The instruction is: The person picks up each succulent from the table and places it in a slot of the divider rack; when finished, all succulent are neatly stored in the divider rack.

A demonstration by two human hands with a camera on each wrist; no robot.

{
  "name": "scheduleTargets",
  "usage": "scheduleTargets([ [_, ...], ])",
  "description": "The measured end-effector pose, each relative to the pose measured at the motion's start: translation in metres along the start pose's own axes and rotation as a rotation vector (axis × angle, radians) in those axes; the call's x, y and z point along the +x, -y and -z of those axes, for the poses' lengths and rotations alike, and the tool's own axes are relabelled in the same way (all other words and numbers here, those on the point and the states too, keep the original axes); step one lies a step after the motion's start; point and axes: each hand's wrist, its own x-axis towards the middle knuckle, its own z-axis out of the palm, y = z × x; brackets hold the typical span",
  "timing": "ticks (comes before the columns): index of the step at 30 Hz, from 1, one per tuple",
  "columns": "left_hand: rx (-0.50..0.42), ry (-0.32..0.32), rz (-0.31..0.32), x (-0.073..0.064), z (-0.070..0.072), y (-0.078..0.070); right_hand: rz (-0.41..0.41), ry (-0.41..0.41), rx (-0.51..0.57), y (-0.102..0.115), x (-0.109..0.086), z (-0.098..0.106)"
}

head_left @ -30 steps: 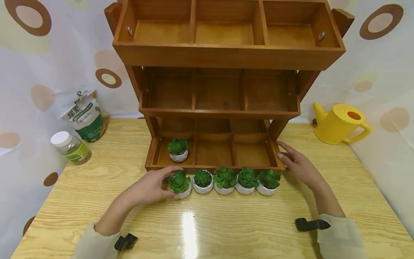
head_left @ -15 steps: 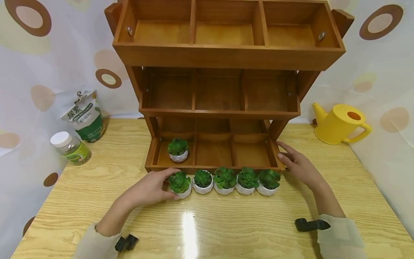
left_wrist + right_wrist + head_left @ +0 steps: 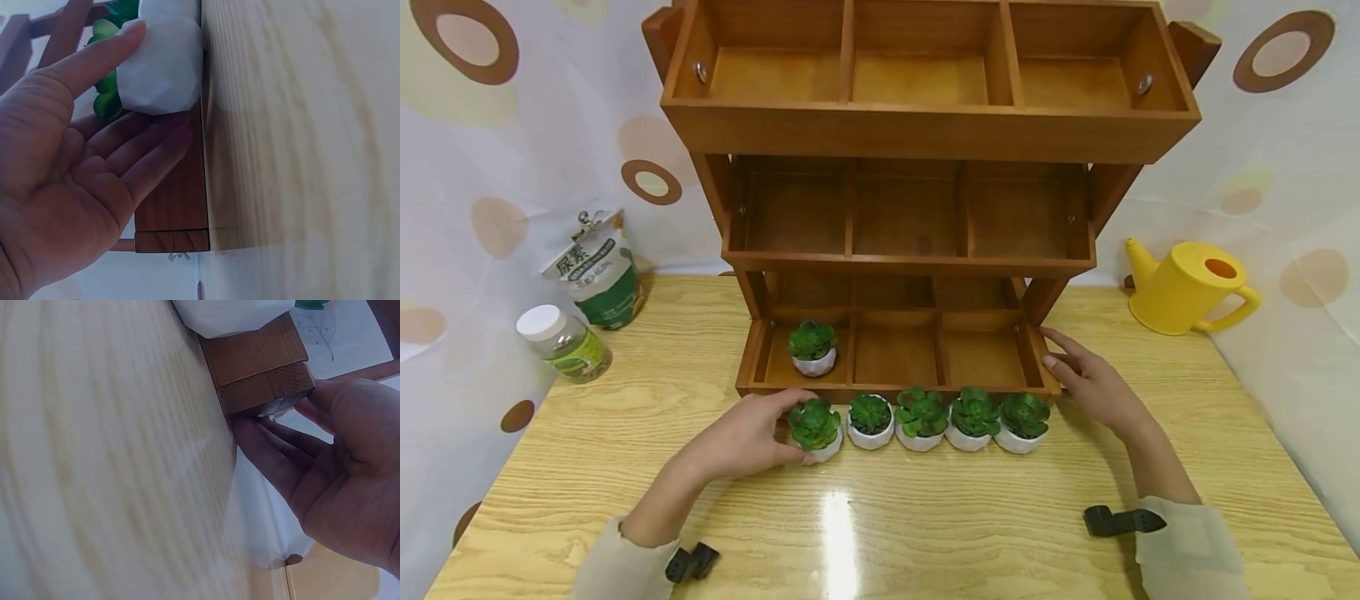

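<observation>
Far: rack (image 3: pixel 925 133), stained wd, smooth, semi-gloss; screws (image 3: pixel 1145 83), shiny metal. Near: tabletop (image 3: pixel 970 525), pale wd grain, smooth, glossy w/ glare streak. Pots (image 3: pixel 919 440), matt wht, smooth facets, ceramic-looking; leaves (image 3: pixel 921 408), plastic-looking, sl. sheen. Far R: watering can (image 3: pixel 1183 287), smooth yel. plastic. L: jar (image 3: pixel 580 354), clear plastic-like, matt wht lid (image 3: pixel 541 322); pouch (image 3: pixel 606 283), glossy film; clip (image 3: pixel 585 222), shiny metal. Sleeves (image 3: pixel 1187 546), matt cloth.
</observation>
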Motion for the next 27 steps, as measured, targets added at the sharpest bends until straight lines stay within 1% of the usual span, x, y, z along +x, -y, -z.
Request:
scheduleTargets([
  [7, -0.004, -0.032, 0.045, -0.002, 0.005, -0.003, 0.001, 0.002, 0.006, 0.001, 0.0, 0.0],
  [10, -0.02, -0.043, 0.066, -0.003, 0.009, -0.004, 0.004, 0.003, 0.009, 0.001, -0.001, 0.0],
  [14, -0.057, -0.057, 0.065, -0.005, 0.015, -0.004, 0.007, 0.005, 0.013, 0.002, -0.001, 0.0],
  [18, -0.09, -0.097, 0.076, -0.01, 0.024, -0.004, 0.011, 0.006, 0.008, 0.002, -0.001, 0.0],
  [22, -0.092, -0.148, 0.094, -0.013, 0.032, -0.006, 0.015, 0.004, 0.001, 0.003, -0.001, 0.0],
  [27, -0.099, -0.193, 0.061, -0.007, 0.035, -0.011, 0.01, 0.007, -0.005, 0.003, -0.001, 0.0],
])
